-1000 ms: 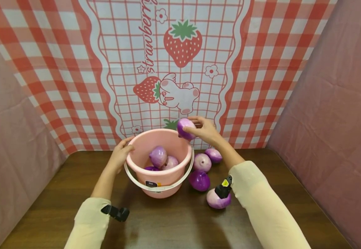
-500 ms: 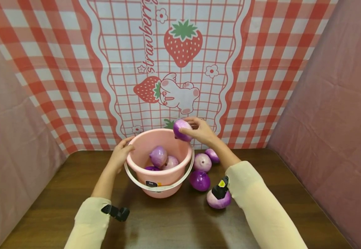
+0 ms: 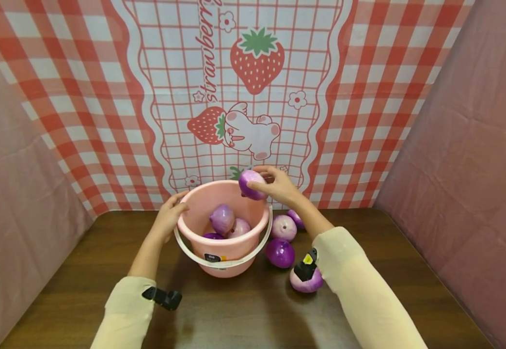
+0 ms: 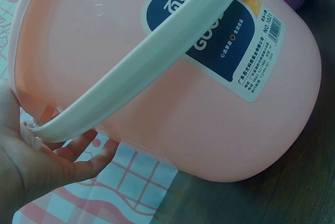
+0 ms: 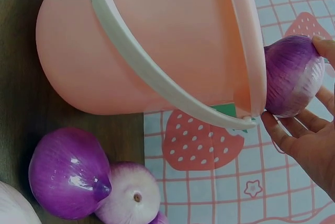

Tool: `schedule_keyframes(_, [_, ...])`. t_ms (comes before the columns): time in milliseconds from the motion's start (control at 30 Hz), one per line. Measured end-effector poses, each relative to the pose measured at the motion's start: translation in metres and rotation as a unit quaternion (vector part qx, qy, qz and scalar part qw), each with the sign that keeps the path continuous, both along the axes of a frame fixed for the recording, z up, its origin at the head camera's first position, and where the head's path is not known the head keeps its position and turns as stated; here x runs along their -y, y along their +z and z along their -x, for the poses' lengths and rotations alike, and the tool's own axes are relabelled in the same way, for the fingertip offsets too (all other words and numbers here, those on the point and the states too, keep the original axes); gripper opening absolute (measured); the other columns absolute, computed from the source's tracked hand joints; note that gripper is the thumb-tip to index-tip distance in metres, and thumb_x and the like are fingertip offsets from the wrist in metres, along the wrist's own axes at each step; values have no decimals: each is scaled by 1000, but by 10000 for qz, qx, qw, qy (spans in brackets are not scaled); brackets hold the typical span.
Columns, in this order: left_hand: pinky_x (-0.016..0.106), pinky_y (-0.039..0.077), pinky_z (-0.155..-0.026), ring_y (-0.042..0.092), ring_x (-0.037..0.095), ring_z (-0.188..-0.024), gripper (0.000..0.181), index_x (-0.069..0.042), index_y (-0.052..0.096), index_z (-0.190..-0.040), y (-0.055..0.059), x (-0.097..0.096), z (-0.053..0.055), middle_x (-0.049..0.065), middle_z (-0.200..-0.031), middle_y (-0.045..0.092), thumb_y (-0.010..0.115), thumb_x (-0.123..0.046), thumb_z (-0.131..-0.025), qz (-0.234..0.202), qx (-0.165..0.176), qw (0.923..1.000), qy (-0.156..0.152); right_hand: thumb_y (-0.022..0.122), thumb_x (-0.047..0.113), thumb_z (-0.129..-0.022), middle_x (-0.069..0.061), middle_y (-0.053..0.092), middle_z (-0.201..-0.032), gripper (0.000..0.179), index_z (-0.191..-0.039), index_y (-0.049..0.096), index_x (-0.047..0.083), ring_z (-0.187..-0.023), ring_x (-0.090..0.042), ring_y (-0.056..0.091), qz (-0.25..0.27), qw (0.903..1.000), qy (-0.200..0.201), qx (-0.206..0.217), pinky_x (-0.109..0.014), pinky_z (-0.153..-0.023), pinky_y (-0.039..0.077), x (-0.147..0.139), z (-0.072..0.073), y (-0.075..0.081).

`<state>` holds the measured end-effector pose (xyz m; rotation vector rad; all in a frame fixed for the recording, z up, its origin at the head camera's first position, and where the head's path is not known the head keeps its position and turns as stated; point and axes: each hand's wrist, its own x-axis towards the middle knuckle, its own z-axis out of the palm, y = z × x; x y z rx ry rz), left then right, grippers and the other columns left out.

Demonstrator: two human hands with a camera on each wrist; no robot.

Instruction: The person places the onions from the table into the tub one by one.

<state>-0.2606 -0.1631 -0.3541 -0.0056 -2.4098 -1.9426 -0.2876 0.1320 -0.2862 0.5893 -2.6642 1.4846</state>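
Observation:
A pink bucket with a white handle stands on the table. My left hand grips its left rim, thumb over the edge and fingers along the outer wall. My right hand holds a purple onion with thumb and fingers, over the back right part of the bucket's rim. Inside the bucket, a pale purple onion lies against a whiter onion, and a dark purple onion shows partly behind the front rim.
Right of the bucket lie a whitish onion, a deep purple onion and another onion partly behind the right forearm. Nearer the front, one more onion sits under the right wrist camera. A strawberry-print cloth hangs behind the wooden table.
My right hand has moved left and slightly down with the onion, from the bucket's right edge to over its back right rim. The left hand and bucket stay in place.

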Motion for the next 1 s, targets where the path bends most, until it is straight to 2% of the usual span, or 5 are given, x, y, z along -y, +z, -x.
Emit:
schedule_keyframes(533, [27, 53, -84, 53, 27, -104, 56, -9, 39, -143, 0, 0, -1, 23, -134, 45, 47, -9, -87, -18, -26, 10000, 14, 69, 42, -79, -12, 57, -125, 60, -131, 52, 18, -116, -26, 52, -58, 10000, -30, -1, -43, -96, 46, 4, -1, 1])
schedule_keyframes(1000, [22, 52, -80, 52, 28, -107, 56, -9, 39, -142, 0, -1, -1, 22, -135, 44, 47, -9, -87, 24, -27, 10000, 34, 71, 38, -79, -10, 59, -122, 54, -126, 55, 17, -111, -24, 55, 70, 9997, 217, 13, -39, -90, 50, 14, -4, 1])
